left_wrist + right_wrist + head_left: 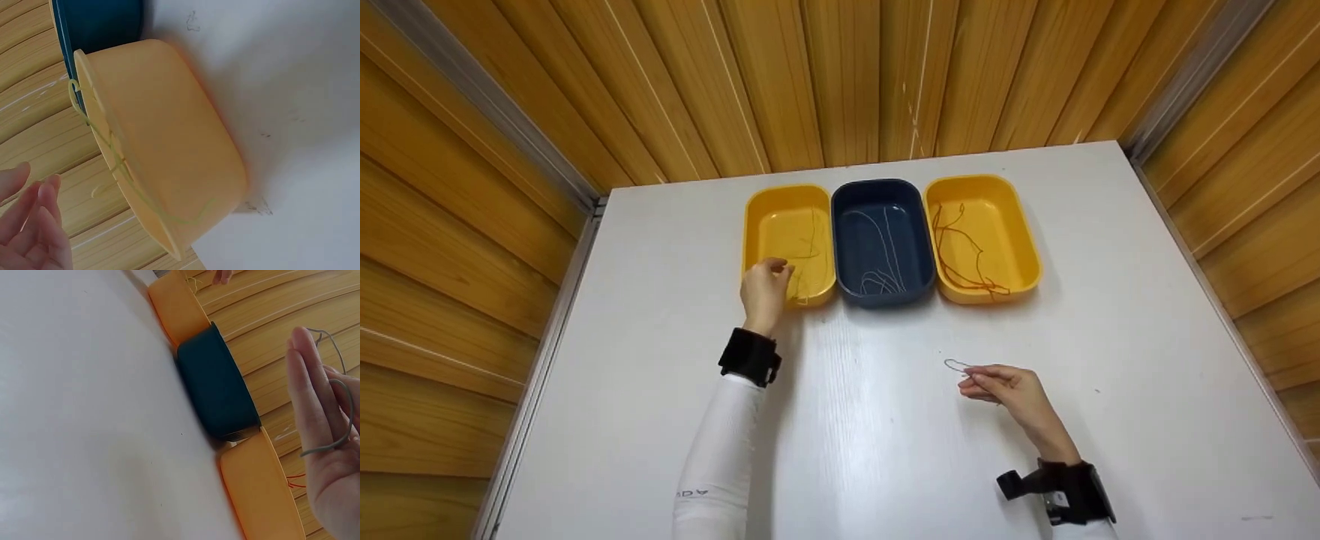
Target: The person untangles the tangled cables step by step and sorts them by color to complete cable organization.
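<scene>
My left hand (765,291) is over the front left corner of the left yellow bin (784,190), its thumb and fingers loosely bent with nothing between them. In the left wrist view, a yellow-green string (136,190) passes across that bin's rim, apart from the fingertips. More thin yellow string lies inside the bin. Over the table in front of the right yellow bin (1026,247), my right hand (1011,390) pinches a grey string (956,365) between thumb and fingers. In the right wrist view, part of this grey string (352,410) loops round beside the straight fingers.
Between the yellow bins stands a dark blue bin (877,298) with pale grey strings in it. Orange-red strings (979,259) lie in the right bin. All three stand side by side near the back of the white table (855,450), with wood-panelled walls (840,75) around.
</scene>
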`<state>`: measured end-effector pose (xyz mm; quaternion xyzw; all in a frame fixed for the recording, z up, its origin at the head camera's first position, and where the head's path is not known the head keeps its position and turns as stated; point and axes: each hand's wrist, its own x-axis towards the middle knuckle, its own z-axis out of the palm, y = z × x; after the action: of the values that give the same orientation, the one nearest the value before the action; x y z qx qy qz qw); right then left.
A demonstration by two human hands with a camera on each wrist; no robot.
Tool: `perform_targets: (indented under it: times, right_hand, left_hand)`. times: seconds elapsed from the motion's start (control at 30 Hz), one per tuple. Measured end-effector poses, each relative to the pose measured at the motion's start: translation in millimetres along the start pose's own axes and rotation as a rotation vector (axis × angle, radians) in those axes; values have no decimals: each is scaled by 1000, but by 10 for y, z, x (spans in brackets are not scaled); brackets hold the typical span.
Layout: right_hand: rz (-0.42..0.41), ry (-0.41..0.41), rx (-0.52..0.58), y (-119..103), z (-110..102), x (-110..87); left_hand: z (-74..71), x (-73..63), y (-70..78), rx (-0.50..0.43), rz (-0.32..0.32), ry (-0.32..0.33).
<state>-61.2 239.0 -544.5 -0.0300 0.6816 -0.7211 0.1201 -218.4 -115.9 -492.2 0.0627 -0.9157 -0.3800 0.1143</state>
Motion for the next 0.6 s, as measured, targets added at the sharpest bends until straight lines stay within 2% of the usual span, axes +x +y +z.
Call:
perform_targets:
  times: [0.13, 0.3, 0.6]
  right_hand:
    - [7, 0, -11, -7, 6, 17]
    - [-11, 7, -43, -51, 40, 64]
    - [-105, 4, -45, -271, 151, 311]
  left_hand:
    - [-39, -163, -38, 8, 67, -26]
    - [-85, -449, -65, -12, 138, -44]
    - [-67, -911, -41, -4, 298, 2]
